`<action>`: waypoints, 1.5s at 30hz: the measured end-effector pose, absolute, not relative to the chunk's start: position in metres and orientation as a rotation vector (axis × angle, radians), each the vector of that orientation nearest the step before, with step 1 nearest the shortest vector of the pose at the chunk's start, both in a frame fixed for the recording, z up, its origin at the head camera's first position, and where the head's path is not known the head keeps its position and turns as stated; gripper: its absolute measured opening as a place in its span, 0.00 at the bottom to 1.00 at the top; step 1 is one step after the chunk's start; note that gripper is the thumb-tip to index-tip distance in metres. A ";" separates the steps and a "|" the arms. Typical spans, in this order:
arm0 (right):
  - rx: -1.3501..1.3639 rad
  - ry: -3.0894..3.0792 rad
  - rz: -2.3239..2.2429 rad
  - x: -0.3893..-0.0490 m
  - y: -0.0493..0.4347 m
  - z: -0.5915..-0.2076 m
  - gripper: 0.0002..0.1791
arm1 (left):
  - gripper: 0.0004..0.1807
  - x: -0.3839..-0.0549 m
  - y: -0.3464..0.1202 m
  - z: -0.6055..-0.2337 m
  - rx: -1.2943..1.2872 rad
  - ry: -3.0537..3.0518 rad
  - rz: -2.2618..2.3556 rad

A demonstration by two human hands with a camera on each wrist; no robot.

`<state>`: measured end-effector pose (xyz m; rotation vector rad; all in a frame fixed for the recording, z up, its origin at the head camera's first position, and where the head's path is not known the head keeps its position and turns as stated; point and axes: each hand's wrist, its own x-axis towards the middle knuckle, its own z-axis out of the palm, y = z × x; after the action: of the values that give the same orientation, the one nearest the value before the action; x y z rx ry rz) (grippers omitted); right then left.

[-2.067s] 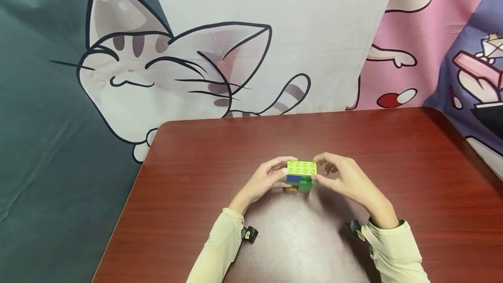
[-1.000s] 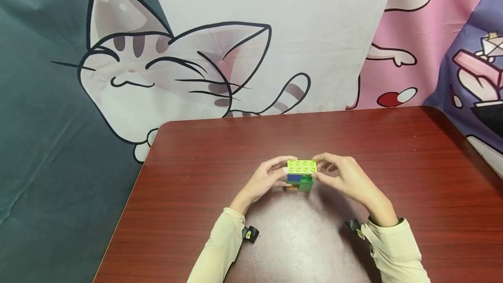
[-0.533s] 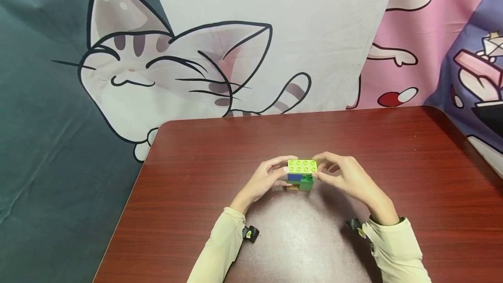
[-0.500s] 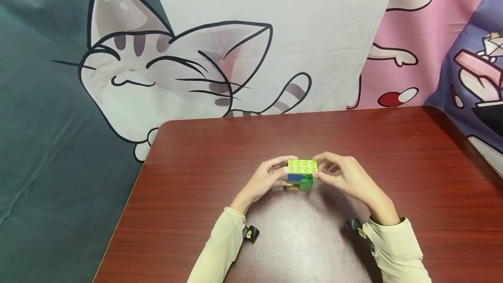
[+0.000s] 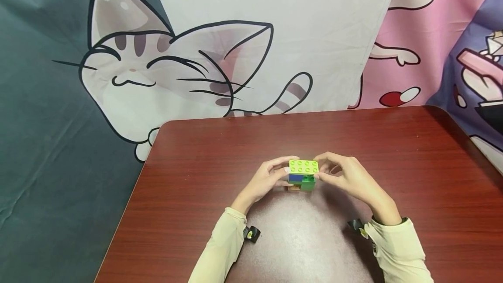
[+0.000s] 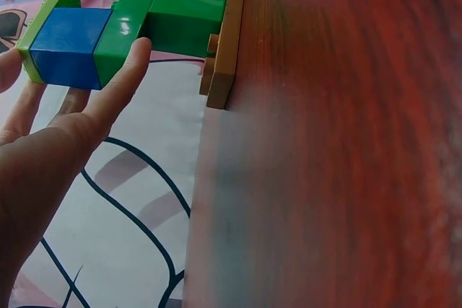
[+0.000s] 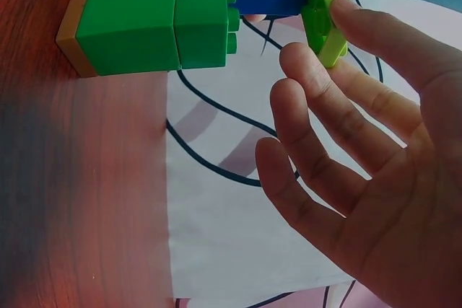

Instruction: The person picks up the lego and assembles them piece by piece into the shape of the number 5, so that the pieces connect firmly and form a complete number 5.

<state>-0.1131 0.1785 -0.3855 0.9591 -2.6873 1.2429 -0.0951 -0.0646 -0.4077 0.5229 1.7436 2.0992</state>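
A tower of toy building bricks stands on the table between both hands. Its base is a thin brown plate, with a green brick on it and a second green brick above. A blue brick comes higher up, under a lime-green studded plate that overhangs to the right. My left hand grips the tower's left side, thumb at the lime plate and one finger along the upper green brick. My right hand pinches the overhanging end of the lime plate between thumb and finger, its other fingers spread loosely.
The reddish-brown wooden table runs out to a rounded far edge. Right behind it hangs a cloth backdrop with cartoon cats. Small black devices are strapped at both wrists, such as the left wrist camera.
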 end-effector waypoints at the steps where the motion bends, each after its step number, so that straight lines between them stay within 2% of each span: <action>1: 0.959 -2.684 1.248 -0.113 0.179 -0.386 0.15 | 0.20 -0.095 -0.064 -0.407 0.520 1.737 2.101; 31: 1.007 -2.695 1.282 -0.109 0.180 -0.390 0.15 | 0.19 -0.091 -0.060 -0.410 0.527 1.844 2.108; 40: 0.968 -2.708 1.278 -0.111 0.181 -0.388 0.15 | 0.19 -0.102 -0.059 -0.432 0.506 1.831 2.138; 45: 0.947 -2.714 1.289 -0.111 0.179 -0.387 0.15 | 0.20 -0.095 -0.059 -0.415 0.484 1.831 2.134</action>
<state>-0.1112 0.1795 -0.3868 0.9473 -2.7143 1.2891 -0.0953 -0.0595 -0.4147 0.4844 1.8307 2.1337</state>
